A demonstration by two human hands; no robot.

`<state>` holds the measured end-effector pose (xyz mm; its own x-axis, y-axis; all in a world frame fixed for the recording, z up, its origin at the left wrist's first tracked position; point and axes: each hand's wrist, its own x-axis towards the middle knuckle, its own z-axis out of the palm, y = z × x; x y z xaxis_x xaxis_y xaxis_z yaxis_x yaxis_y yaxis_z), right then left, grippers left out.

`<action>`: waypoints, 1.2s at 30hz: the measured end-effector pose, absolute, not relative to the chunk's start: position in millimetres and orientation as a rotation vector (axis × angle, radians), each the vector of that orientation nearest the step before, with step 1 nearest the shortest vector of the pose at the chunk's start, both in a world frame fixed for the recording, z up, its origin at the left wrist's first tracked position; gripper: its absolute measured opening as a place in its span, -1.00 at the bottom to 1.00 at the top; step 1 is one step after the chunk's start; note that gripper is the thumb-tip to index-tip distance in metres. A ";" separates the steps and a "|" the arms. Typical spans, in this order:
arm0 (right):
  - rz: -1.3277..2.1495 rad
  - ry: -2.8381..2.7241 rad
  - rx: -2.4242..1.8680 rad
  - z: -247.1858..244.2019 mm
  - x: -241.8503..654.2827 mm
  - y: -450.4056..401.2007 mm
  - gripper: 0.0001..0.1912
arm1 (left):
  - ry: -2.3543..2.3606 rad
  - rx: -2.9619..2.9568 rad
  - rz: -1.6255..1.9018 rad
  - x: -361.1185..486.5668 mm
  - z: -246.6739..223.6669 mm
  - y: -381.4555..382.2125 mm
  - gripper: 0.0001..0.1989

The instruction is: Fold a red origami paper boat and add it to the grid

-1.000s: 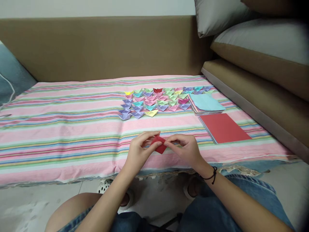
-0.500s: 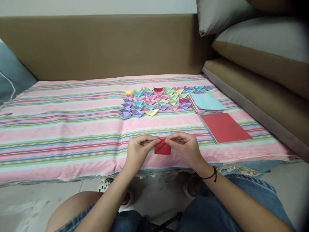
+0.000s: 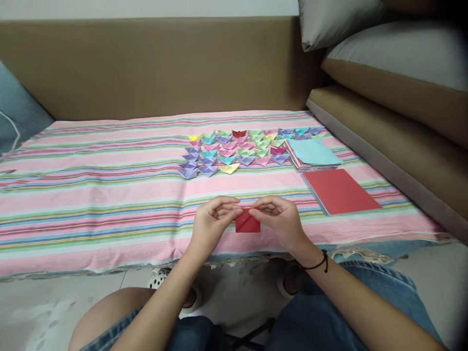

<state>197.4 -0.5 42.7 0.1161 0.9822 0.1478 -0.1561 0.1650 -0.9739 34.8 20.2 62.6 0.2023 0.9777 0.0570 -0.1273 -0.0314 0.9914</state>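
Observation:
Between my hands is a small folded square of red paper (image 3: pixel 248 224), held up near the front edge of the striped cloth. A diagonal crease or flap edge crosses its face. My left hand (image 3: pixel 214 219) pinches its upper left corner, thumb in front. At the upper right corner, the thumb and fingers of my right hand (image 3: pixel 280 217) pinch it too; a dark cord bracelet circles that wrist. Beyond my hands, rows of folded paper boats (image 3: pixel 228 151) in purple, pink, green, blue, yellow and red stand on the cloth.
A stack of paper topped by a light blue sheet (image 3: pixel 316 152) lies right of the boats. Nearer me is a stack with a red top sheet (image 3: pixel 341 192). Grey and brown cushions (image 3: pixel 395 73) are piled along the right side. A brown backrest (image 3: pixel 157 68) runs behind.
My left fingers have lifted and spread slightly at the paper's top edge, while the thumb stays on it. The red paper has shifted a little to the right in view.

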 end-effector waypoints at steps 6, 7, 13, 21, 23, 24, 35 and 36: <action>1.065 -1.048 -1.064 46.0 199.7 0.6 -0.86 | 0.907 1.220 1.116 35.1 61.3 20.6 -0.70; 1.061 -1.040 -1.072 46.2 200.1 1.0 -0.87 | 0.900 1.227 1.109 35.1 61.4 20.4 -0.68; 1.027 -1.057 -1.085 45.0 200.3 1.5 -0.86 | 0.930 1.271 1.096 35.1 58.7 19.3 -0.63; 1.028 -1.115 -1.090 43.4 198.8 -0.6 -0.89 | 1.057 1.557 1.157 30.9 56.8 18.0 -0.84; 1.032 -1.125 -1.092 42.8 198.7 -1.0 -0.90 | 1.060 1.622 1.144 29.1 57.5 18.7 -0.87; 1.036 -1.129 -1.091 42.6 198.7 -1.2 -0.90 | 1.060 1.644 1.131 28.2 57.9 19.0 -0.87; 1.133 -1.086 -1.053 43.7 196.4 -1.2 -0.78 | 1.065 1.567 1.107 29.3 61.2 19.1 -0.84; 1.175 -1.070 -1.046 43.5 195.7 -1.4 -0.72 | 1.064 1.533 1.115 30.0 61.3 18.7 -0.84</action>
